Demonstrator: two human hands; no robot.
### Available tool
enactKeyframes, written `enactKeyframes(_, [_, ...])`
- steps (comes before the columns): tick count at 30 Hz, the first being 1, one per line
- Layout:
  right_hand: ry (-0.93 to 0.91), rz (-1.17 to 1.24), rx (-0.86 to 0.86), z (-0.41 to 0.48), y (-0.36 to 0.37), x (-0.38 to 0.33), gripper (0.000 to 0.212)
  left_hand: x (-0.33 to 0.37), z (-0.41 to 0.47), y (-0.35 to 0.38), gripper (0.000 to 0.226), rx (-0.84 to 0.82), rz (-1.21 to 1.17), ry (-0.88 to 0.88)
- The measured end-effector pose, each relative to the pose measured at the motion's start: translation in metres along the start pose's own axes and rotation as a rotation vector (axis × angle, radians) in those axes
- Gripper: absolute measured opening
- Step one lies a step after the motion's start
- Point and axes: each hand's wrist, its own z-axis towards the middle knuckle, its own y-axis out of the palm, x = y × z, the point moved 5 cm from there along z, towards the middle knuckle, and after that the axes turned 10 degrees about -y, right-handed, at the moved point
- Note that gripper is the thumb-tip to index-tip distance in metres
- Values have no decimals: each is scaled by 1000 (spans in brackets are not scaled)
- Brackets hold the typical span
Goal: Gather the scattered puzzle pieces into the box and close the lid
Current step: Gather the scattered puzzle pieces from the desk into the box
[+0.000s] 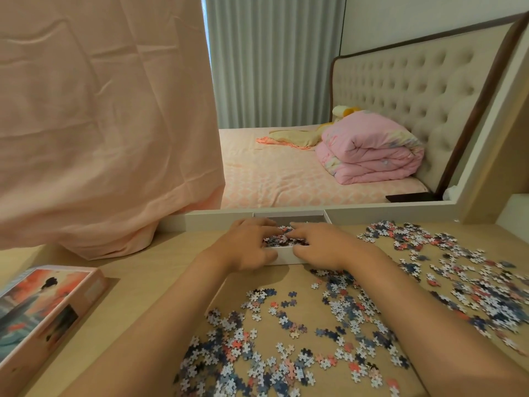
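A small white box (285, 255) stands at the far middle of the wooden desk, with puzzle pieces (277, 239) inside it. My left hand (246, 247) and my right hand (323, 245) meet over the box. Their fingers curl down onto a clump of pieces in it, and both thumbs lie against its front wall. Several loose blue, white and pink pieces (286, 339) lie scattered on the desk near me, and more pieces (463, 285) spread to the right. The box lid (43, 310), printed with a picture, lies at the left edge of the desk.
A large mirror (315, 138) leans behind the box and shows a bed with a pink quilt. A pink cloth (100, 124) hangs over the mirror's left half down to the desk. A white ledge (217, 220) runs along the mirror's foot.
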Motion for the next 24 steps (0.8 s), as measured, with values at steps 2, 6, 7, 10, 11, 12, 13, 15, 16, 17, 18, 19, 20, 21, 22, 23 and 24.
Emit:
enactKeyframes(2, [-56,-2,129,-5,-8,-10,47,-6,-14,-13,55,136,-52,22])
enactKeyframes(6, [-155,48,240,-15,-6,-51,37,-14,-59,-26,36,271,-160,-6])
enactKeyframes(7, [-172,48,190,-16,2,-61,36,-16,-71,-24,32,258,-134,-44])
enactKeyframes(10, [-146,110,-6,-22,31,-84,43,-26,-104,-13,34,97,56,-247])
enactKeyframes(11, [-135,105,-48,-25,40,-90,47,-31,-115,-10,39,35,110,-315])
enactKeyframes(12, [-133,75,-77,-27,47,-95,51,-35,-125,-8,45,-7,155,-371])
enactKeyframes(13, [-141,48,-93,-30,53,-99,53,-39,-134,-8,48,-22,194,-413])
enactKeyframes(15, [-153,41,-119,-35,62,-107,55,-42,-149,-9,49,-19,234,-462])
enactKeyframes(16, [-154,45,-124,-37,64,-109,54,-42,-155,-8,46,-28,218,-471])
enactKeyframes(17, [-149,42,-116,-40,65,-110,51,-40,-159,-4,43,-50,185,-466])
enactKeyframes(18, [-142,28,-100,-42,64,-111,48,-37,-163,0,41,-70,152,-445])
enactKeyframes(19, [-131,6,-84,-45,63,-111,44,-33,-165,4,41,-81,123,-410])
enactKeyframes(20, [-117,-17,-71,-48,60,-111,42,-30,-166,8,41,-78,82,-373])
enactKeyframes(21, [-105,-34,-61,-51,58,-112,42,-26,-167,10,41,-70,24,-342])
enactKeyframes(22, [-102,-44,-53,-54,56,-114,43,-23,-168,10,41,-57,-43,-321])
enactKeyframes(23, [-110,-45,-43,-58,54,-118,46,-22,-170,7,41,-39,-104,-312])
enactKeyframes(24, [-128,-36,-34,-62,52,-123,51,-21,-172,3,43,-16,-143,-311])
